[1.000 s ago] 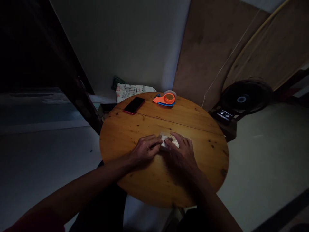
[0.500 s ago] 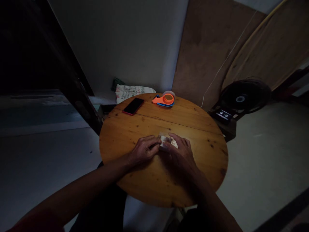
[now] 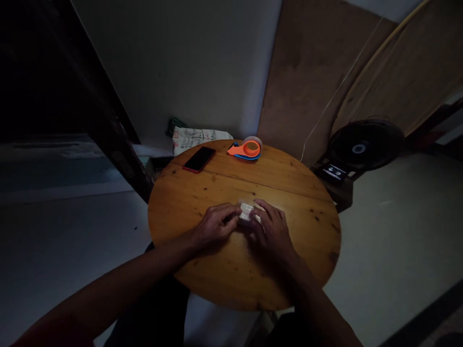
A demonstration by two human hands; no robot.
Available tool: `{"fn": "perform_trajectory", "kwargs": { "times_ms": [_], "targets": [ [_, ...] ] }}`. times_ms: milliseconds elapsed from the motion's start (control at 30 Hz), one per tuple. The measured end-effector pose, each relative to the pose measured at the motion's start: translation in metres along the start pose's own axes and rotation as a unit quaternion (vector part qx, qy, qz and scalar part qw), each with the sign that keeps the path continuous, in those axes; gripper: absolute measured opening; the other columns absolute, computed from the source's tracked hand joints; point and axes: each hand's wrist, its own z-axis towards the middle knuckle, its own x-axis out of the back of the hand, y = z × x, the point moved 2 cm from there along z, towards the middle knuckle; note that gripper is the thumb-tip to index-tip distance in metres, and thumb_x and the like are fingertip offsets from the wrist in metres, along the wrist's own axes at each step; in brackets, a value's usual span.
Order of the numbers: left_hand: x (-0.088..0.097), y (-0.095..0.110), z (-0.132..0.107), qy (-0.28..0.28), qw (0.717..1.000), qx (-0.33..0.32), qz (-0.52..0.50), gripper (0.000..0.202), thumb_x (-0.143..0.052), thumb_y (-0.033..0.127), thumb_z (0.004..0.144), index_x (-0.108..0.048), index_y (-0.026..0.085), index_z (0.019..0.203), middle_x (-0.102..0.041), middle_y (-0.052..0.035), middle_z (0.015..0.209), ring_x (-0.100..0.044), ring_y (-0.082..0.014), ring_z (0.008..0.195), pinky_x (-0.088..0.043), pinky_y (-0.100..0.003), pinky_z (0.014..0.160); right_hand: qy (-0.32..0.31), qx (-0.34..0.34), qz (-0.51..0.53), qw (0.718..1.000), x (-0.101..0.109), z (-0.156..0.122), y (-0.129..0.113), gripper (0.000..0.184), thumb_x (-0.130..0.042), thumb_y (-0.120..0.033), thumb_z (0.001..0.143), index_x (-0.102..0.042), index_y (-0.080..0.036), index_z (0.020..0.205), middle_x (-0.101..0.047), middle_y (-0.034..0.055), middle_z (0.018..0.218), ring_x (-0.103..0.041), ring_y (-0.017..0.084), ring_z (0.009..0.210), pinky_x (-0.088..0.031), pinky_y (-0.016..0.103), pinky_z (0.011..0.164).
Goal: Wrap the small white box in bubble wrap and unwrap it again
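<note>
A small, pale, shiny box-like packet (image 3: 246, 211) sits on the round wooden table (image 3: 217, 188), between my two hands. It looks wrapped in something clear; its exact kind is too dim to make out. My left hand (image 3: 219, 223) grips its left side, fingers curled and thumb pressed near its edge. From the right, my right hand (image 3: 273, 226) reaches over it, with bent fingers touching its right end and top. Parts of the packet are hidden under the fingers of both hands.
An orange and blue tape dispenser (image 3: 249, 149) stands at the table's far edge. Left of it lies a dark phone (image 3: 199, 159) with a red rim. Behind the table is a white printed sack (image 3: 198, 137). A black fan (image 3: 361, 147) stands at the right.
My right thumb and fingers have shifted on the packet, so more of its pale top shows. The left hand has stayed in nearly the same place.
</note>
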Motion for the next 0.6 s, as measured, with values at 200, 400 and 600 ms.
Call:
{"fn": "perform_trajectory", "kwargs": {
  "times_ms": [200,400,600],
  "targets": [
    [0.0005,0.0018,0.0003,0.006,1.0,-0.002,0.011,0.024,-0.054,0.015,0.083,-0.065,0.02,0.105,-0.069,-0.0036,0.095,-0.064,-0.0139,0.084,-0.05,-0.025,0.077,-0.023,-0.008,-0.007,1.0,-0.0006,-0.0008,0.0016,0.03,-0.046,-0.021,0.092,-0.054,-0.015,0.12,-0.053,0.0154,0.131,-0.051,0.025,0.114,-0.039,0.041,0.091],
    [0.0009,0.0022,0.0011,-0.014,1.0,-0.017,0.017,0.027,-0.054,0.015,0.084,-0.066,0.021,0.107,-0.068,-0.0025,0.087,-0.062,-0.0126,0.077,-0.05,-0.024,0.071,-0.035,-0.011,-0.015,0.999,-0.003,-0.0027,0.0039,0.034,-0.043,-0.023,0.093,-0.053,-0.017,0.125,-0.051,0.0156,0.132,-0.05,0.026,0.117,-0.04,0.041,0.091],
    [0.0017,0.0017,0.0012,-0.027,0.999,-0.01,0.016,0.027,-0.052,0.017,0.085,-0.068,0.019,0.107,-0.068,-0.004,0.087,-0.062,-0.0135,0.078,-0.05,-0.025,0.071,-0.034,-0.005,-0.016,0.999,-0.0035,-0.0031,0.0043,0.033,-0.045,-0.022,0.093,-0.056,-0.019,0.123,-0.049,0.0153,0.134,-0.049,0.027,0.117,-0.04,0.043,0.091]
  ]
}}
